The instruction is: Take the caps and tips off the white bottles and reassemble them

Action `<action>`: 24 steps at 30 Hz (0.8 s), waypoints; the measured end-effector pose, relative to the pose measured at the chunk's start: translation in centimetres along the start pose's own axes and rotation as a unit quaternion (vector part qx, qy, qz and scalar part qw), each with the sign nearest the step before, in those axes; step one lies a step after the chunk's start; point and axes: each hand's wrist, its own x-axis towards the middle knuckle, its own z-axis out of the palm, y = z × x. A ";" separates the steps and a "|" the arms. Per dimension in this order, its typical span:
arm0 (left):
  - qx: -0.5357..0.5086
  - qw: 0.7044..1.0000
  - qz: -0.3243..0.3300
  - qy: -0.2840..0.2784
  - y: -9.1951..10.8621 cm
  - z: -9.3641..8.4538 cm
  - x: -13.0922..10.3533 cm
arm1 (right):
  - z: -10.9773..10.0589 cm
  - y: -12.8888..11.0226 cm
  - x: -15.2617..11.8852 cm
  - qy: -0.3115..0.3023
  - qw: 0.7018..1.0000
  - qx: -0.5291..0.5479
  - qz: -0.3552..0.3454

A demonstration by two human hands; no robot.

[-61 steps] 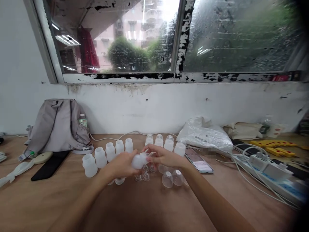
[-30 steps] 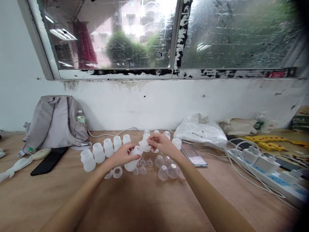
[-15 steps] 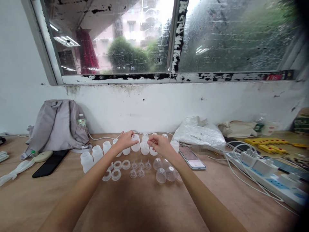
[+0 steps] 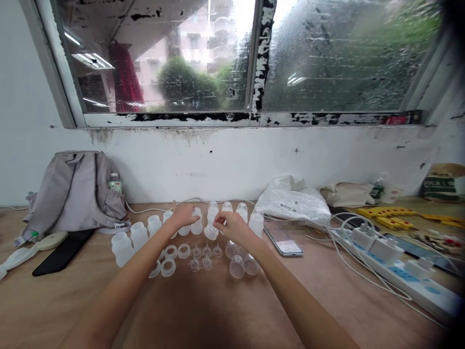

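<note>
Apparently the capped bottles [image 4: 241, 212] are done; open bottles [image 4: 121, 248], rings [image 4: 168, 274], teats [image 4: 207, 264] and domes [image 4: 237, 267] remain. Right hand [image 4: 232, 225] pinches a piece [image 4: 210, 233] between rows; left hand [image 4: 182, 215], among bottles, has unclear grip.

Head view, clock positions taken about the centre. At 8 o'clock: left hand [image 4: 182, 216], thumb at the end frosted bottle [image 4: 196, 224] of an open-necked line slanting out to the left. At 6 o'clock: right hand [image 4: 232, 228], with thumb and forefinger pinched on a translucent part [image 4: 210, 232] of unclear outline, just in front of the leftmost of four dome-capped bottles [image 4: 256, 224]. Near side, on the brown tabletop [image 4: 203, 310]: frosted rings [image 4: 168, 274] toward 7, partly behind the left forearm; five clear teats [image 4: 207, 264] between 6 and 7; upturned clear domes [image 4: 237, 267] at 6. Margins: grey backpack [image 4: 72, 191] at 9; lit phone [image 4: 283, 239] between 4 and 5; power strip [image 4: 434, 291] at 4.
</note>
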 end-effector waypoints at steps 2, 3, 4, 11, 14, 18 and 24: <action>0.001 1.000 0.012 -0.009 0.1 -0.4 -0.2 | 0.1 0.1 0.0 -0.003 1.000 -0.009 0.004; 0.001 1.000 0.020 -0.004 0.1 -0.6 -0.5 | 0.1 0.2 0.0 -0.004 1.000 -0.011 0.007; -0.001 0.999 0.031 0.009 0.3 -0.9 -0.9 | 0.1 0.2 0.0 -0.002 1.000 -0.011 0.009; -0.144 0.969 0.197 0.041 2.1 -2.3 -8.6 | 0.1 -0.5 -0.1 -0.033 0.997 0.068 0.014; -0.189 0.967 0.170 0.020 2.6 -2.2 -11.3 | 0.2 -1.4 -0.5 -0.111 0.984 0.140 0.006; -0.199 0.968 0.149 0.031 2.3 -2.4 -12.2 | 0.6 -2.4 -1.2 -0.145 0.977 0.154 -0.020; -0.163 0.977 0.134 -0.014 1.9 -2.8 -12.3 | 2.3 -2.8 -1.9 -0.149 0.986 0.063 -0.041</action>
